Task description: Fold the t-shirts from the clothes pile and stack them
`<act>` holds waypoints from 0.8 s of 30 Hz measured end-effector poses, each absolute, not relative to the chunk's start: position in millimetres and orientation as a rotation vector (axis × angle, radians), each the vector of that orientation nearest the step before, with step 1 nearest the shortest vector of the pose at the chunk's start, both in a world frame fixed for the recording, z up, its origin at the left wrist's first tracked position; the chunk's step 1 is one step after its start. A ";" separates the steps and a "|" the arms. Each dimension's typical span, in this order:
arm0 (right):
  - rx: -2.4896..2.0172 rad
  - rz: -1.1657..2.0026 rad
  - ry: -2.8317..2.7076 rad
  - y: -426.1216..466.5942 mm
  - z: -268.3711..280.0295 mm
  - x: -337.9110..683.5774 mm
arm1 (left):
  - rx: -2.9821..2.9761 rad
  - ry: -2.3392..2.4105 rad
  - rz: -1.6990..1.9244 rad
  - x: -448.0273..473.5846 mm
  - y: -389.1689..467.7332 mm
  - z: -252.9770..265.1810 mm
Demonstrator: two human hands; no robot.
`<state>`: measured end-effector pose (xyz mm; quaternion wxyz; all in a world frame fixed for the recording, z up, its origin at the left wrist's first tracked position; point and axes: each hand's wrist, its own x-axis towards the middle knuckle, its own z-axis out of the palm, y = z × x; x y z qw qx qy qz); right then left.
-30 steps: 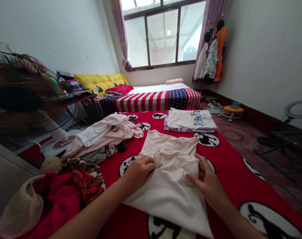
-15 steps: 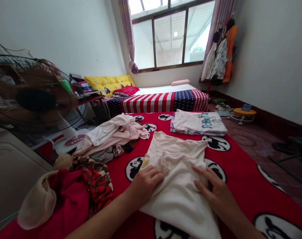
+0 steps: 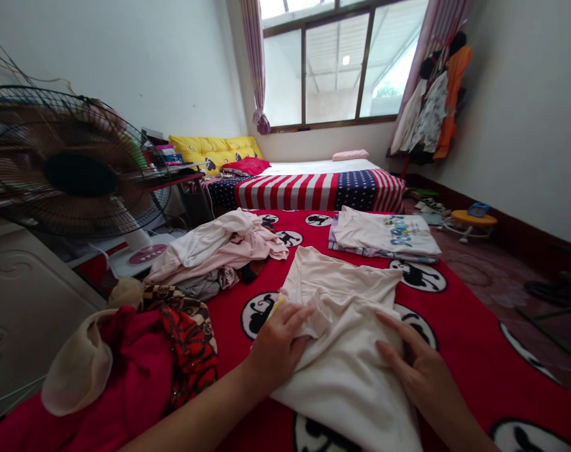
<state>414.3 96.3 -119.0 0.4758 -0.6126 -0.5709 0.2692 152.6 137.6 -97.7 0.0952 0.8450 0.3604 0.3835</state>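
A cream-white T-shirt (image 3: 346, 370) lies partly folded and creased on the red bedspread in front of me. My left hand (image 3: 278, 339) rests at its left edge, thumb and fingers apart, fingertips beside the folded-in sleeve (image 3: 320, 319). A bit of yellow print shows by the knuckles; the palm side is hidden. On the shirt's right edge, my right hand (image 3: 414, 364) lies with its fingers stretched out and spread. Further back on the right is a stack of folded clothes, topped by a white T-shirt (image 3: 384, 232) with blue lettering.
Left of the shirt is a loose heap of white and pink clothes (image 3: 228, 242). Nearer lie magenta cloth (image 3: 139, 358) and a red patterned scarf (image 3: 191, 351). An electric fan (image 3: 80, 176) stands at left. Beyond the red bedspread (image 3: 459, 339) is another bed (image 3: 289, 191).
My left hand has turned slightly, its fingers lifting and opening away from the thumb. My right hand keeps its place on the shirt. The whole view has shifted a little.
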 end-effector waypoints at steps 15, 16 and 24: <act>-1.277 0.933 -1.523 80.5 -90.0 420.3 | 2.262 0.270 0.450 151.3 117.1 -55.5; -1.278 0.947 -1.595 78.8 -88.2 419.9 | 2.346 0.272 0.408 152.5 112.1 -54.9; -1.346 0.991 -1.605 83.5 -96.1 418.5 | 2.458 0.401 0.448 157.3 107.2 -66.4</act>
